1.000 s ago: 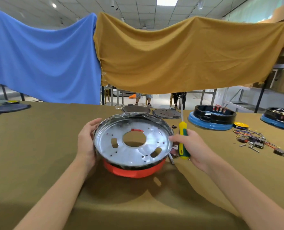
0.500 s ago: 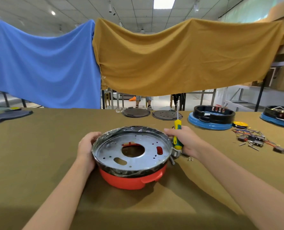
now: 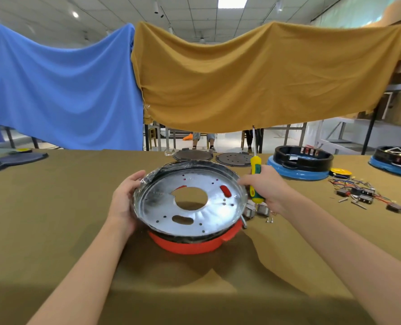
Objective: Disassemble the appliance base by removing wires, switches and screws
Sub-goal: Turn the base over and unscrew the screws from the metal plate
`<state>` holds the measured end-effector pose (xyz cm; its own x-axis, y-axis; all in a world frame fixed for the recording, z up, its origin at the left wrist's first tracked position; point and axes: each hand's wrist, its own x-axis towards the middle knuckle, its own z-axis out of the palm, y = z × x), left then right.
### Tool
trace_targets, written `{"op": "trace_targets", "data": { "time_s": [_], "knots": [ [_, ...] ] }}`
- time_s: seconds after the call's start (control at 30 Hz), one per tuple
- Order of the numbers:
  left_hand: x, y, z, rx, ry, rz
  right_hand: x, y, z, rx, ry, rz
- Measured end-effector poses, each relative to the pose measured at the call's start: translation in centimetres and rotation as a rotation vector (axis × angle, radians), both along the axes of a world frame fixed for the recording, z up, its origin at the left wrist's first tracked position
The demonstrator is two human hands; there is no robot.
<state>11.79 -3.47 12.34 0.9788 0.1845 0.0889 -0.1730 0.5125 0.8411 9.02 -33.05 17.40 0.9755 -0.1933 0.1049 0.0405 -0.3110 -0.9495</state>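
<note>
A red appliance base [image 3: 190,246] stands on the olive-covered table [image 3: 54,219] in front of me. A round metal plate [image 3: 190,200] with a big centre hole sits in it, tilted up at the back. My left hand [image 3: 124,200] holds the plate's left rim. My right hand [image 3: 265,187] grips a yellow-and-green screwdriver [image 3: 255,177], shaft pointing up, while its fingertips touch the plate's right rim. Small metal parts [image 3: 257,211] lie just under that hand.
Loose wires and switches [image 3: 363,194] are scattered at the right. Two blue-and-black bases [image 3: 300,164] [image 3: 396,161] stand at the back right, with a yellow roll [image 3: 340,171] between them. Two dark round discs [image 3: 193,155] [image 3: 233,158] lie behind the plate. Cloths hang beyond the table.
The metal plate has tipped: half a second ago it lay nearly flat in the red base, now its far edge is raised toward me. Both hands stay on its rim.
</note>
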Motion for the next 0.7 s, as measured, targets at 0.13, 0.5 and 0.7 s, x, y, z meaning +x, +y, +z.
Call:
{"op": "trace_targets", "data": {
  "time_s": [0.13,0.5,0.7],
  "knots": [
    [0.5,-0.1,-0.4,0.069,0.023,0.054,1.1,0.4,-0.8,-0.069,0.087,0.039],
    [0.4,-0.1,-0.3,0.066,0.040,-0.048,0.3,-0.2,-1.4,-0.134,0.085,0.054],
    [0.3,0.1,-0.4,0.043,0.038,-0.017,0.9,-0.2,-1.4,-0.136,0.167,0.057]
  ]
}}
